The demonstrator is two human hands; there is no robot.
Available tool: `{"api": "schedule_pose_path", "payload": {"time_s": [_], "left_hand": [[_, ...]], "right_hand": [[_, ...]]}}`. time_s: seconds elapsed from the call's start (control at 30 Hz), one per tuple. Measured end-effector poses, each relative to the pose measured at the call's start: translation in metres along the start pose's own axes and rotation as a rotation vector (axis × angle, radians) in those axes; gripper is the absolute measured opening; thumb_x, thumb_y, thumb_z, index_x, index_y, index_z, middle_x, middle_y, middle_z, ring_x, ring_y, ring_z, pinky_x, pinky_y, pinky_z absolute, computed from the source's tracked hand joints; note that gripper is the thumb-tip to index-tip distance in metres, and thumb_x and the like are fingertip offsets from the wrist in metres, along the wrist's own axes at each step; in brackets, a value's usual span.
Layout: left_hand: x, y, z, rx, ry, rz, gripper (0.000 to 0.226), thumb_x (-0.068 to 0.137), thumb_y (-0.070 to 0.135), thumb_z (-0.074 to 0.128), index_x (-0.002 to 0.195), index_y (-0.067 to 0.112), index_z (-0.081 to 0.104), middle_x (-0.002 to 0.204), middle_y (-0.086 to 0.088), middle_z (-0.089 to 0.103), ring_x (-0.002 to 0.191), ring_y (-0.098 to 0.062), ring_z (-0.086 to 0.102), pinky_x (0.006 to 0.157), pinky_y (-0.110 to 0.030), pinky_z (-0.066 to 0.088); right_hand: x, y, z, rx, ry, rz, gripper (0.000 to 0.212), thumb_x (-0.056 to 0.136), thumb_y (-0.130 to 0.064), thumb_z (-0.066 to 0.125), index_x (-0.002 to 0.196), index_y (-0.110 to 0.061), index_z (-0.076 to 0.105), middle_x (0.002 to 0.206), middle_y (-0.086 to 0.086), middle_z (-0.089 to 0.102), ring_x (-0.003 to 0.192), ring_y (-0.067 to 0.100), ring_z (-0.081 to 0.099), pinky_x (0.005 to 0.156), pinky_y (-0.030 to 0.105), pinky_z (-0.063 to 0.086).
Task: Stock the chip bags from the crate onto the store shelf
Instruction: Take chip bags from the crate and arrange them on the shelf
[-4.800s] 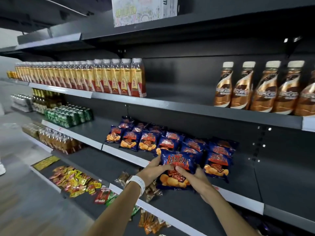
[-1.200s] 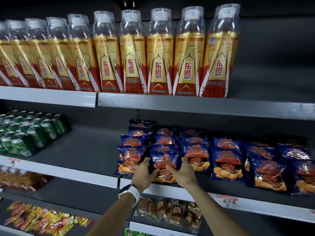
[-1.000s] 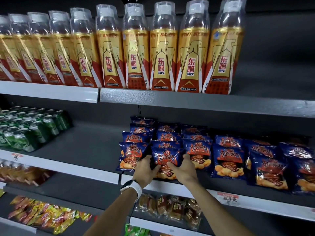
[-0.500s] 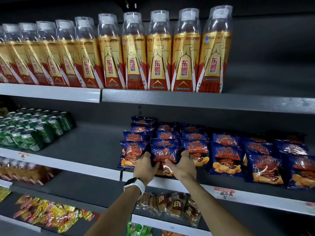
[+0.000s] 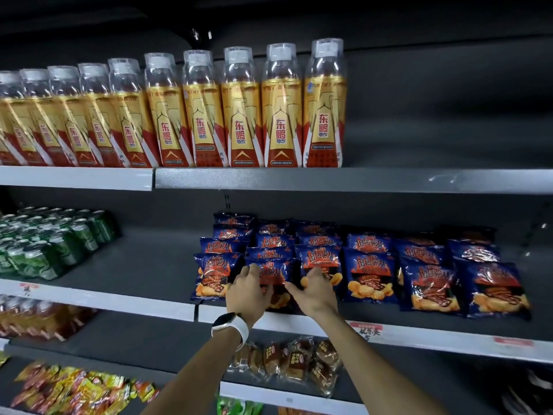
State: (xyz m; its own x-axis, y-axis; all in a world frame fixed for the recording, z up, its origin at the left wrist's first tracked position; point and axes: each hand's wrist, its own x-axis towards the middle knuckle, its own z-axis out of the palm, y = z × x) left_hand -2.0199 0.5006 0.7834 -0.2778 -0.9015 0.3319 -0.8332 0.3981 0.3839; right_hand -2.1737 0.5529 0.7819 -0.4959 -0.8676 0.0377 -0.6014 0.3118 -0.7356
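My left hand [image 5: 245, 290] and my right hand [image 5: 314, 290] are both on one blue chip bag [image 5: 273, 272], which stands at the front of the middle shelf [image 5: 167, 307]. The left hand, with a white watch [image 5: 230, 326] on the wrist, lies against the left side of the bag with its fingers curved around the edge. The right hand is at the right side, its thumb pointing toward the bag and the fingers spread and only lightly bent. I cannot tell if the right fingers really pinch the bag or only touch it.

The bag leans back against the other chip bags [image 5: 368, 274], which fill the shelf in several rows to the right and behind it. 1 more bag of the same kind [image 5: 211, 275] stands just beside it on the left.

On the shelf above, a long row of yellow and red drink bottles [image 5: 242, 115] stands upright. Green cans [image 5: 51, 238] are at the left end of the middle shelf, well apart from the chips. Below, small brown snack packs [image 5: 287, 363] lie under my arms, and yellow and red packets [image 5: 74, 390] lie at the lower left.
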Motion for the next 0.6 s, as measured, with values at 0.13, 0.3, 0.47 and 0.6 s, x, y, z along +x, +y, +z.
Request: {"api": "schedule_pose_path", "payload": {"time_s": [0.13,0.3,0.47,0.6], "left_hand": [[-0.009,0.037,0.012,-0.072,-0.064,0.200,0.029,0.088,0.031,0.057,0.115,0.022,0.050,0.110,0.001,0.058,0.094,-0.025,0.062,0.071,-0.037,0.053],[-0.032,0.103,0.041,-0.182,-0.253,0.331,0.038,0.076,0.029,0.046,0.113,0.024,0.053,0.103,-0.003,0.065,0.089,-0.029,0.065,0.071,-0.042,0.054],[-0.061,0.174,0.080,-0.278,-0.373,0.393,0.043,0.077,0.021,0.056,0.120,0.022,0.054,0.111,-0.008,0.068,0.098,-0.036,0.064,0.078,-0.040,0.052],[-0.082,0.239,0.110,-0.328,-0.427,0.470,0.046,0.082,0.018,0.059,0.127,0.018,0.050,0.117,-0.015,0.062,0.101,-0.042,0.060,0.079,-0.043,0.051]], "right_hand": [[-0.005,0.018,-0.023,0.075,-0.028,-0.031,0.035,0.089,-0.046,0.067,0.100,-0.017,0.050,0.101,0.004,0.065,0.090,0.024,0.063,0.072,0.035,0.051],[-0.014,0.061,-0.062,0.094,-0.088,-0.048,0.004,0.096,-0.023,0.055,0.094,-0.022,0.053,0.091,0.000,0.065,0.078,0.014,0.060,0.059,0.023,0.044],[-0.030,0.132,-0.114,0.085,-0.050,-0.014,0.012,0.094,-0.014,0.057,0.092,-0.026,0.057,0.085,-0.002,0.064,0.074,0.010,0.059,0.050,0.010,0.040],[-0.042,0.189,-0.161,0.081,0.034,0.047,0.015,0.091,-0.010,0.057,0.091,-0.023,0.064,0.086,-0.003,0.069,0.079,0.011,0.063,0.063,0.023,0.045]]}}
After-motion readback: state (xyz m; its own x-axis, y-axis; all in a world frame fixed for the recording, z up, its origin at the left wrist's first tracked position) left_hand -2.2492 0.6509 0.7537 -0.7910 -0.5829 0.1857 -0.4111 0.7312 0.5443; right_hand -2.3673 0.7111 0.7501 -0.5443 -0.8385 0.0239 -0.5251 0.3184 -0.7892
